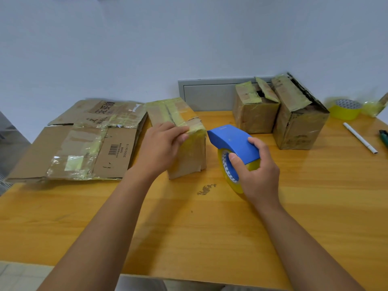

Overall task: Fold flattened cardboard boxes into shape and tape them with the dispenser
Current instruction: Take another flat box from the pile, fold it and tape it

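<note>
A small folded cardboard box [189,152] stands in the middle of the wooden table [315,206], its top seam covered with yellowish tape. My left hand [161,148] lies against the box's near top edge, fingertips on the taped corner. Just right of the box, my right hand [258,171] grips the blue tape dispenser [231,139], which carries a yellow tape roll. The dispenser's nose points at the box's right top corner, a small gap apart. Flattened cardboard boxes [84,143] lie stacked at the left.
Two folded, taped boxes, a smaller box [254,114] and a taller box [298,120], stand at the back right. A spare yellow tape roll [346,110] sits in the far right corner, with a white pen [360,138] and a dark tool [384,136] nearby. A grey wall panel [205,95] is behind.
</note>
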`<state>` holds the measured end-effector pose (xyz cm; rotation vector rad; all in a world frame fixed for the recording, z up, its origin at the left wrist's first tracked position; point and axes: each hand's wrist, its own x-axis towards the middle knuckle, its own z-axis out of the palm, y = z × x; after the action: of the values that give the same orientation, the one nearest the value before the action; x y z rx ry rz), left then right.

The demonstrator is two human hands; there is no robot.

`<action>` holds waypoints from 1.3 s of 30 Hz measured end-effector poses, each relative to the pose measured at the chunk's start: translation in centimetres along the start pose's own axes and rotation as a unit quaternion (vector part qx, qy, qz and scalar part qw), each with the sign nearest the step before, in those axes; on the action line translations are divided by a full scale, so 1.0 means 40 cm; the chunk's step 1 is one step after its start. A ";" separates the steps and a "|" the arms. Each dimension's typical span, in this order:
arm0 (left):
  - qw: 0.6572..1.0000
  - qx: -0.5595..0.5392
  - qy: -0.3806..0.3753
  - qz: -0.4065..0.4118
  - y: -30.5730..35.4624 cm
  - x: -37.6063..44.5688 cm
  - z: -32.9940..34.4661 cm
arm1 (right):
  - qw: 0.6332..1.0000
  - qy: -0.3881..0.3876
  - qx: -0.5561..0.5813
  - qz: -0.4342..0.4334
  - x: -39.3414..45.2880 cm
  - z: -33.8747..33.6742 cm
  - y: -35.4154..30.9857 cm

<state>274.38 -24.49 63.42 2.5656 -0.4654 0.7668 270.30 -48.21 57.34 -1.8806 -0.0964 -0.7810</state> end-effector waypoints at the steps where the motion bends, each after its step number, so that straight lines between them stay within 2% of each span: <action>1: 1.000 -0.016 -0.003 0.009 -0.007 -0.001 -0.001 | 1.000 -0.001 0.000 0.001 0.000 0.001 -0.001; 5: 0.999 -0.030 0.007 0.030 -0.020 -0.004 0.000 | 1.000 0.000 0.002 0.002 0.000 0.001 -0.003; 13: 0.998 0.004 0.051 -0.035 0.040 0.010 0.045 | 1.000 0.005 0.015 0.004 0.000 0.003 -0.005; 18: 0.999 -0.014 0.027 -0.011 0.033 -0.001 0.023 | 1.000 0.012 0.020 0.013 -0.006 0.003 -0.002; 22: 0.999 0.000 0.048 -0.012 0.040 -0.001 0.033 | 0.999 0.021 0.017 0.019 -0.007 0.007 0.000; 25: 0.998 -0.028 0.034 -0.036 0.043 -0.003 0.040 | 0.999 0.029 0.009 0.012 -0.006 0.004 0.003; 28: 0.998 -0.055 0.028 -0.020 0.017 -0.011 0.033 | 0.999 0.032 0.010 0.024 -0.003 0.002 0.008; 33: 1.000 -0.023 0.005 -0.018 -0.011 -0.027 0.011 | 0.999 0.032 0.004 0.021 -0.002 0.005 0.009; 39: 0.995 0.028 0.055 -0.077 0.058 0.001 0.052 | 0.999 0.041 0.012 0.023 -0.007 0.006 -0.001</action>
<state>274.33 -27.49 62.53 2.5588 -0.2110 0.8704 270.19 -47.90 57.17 -1.8203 -0.0108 -0.8215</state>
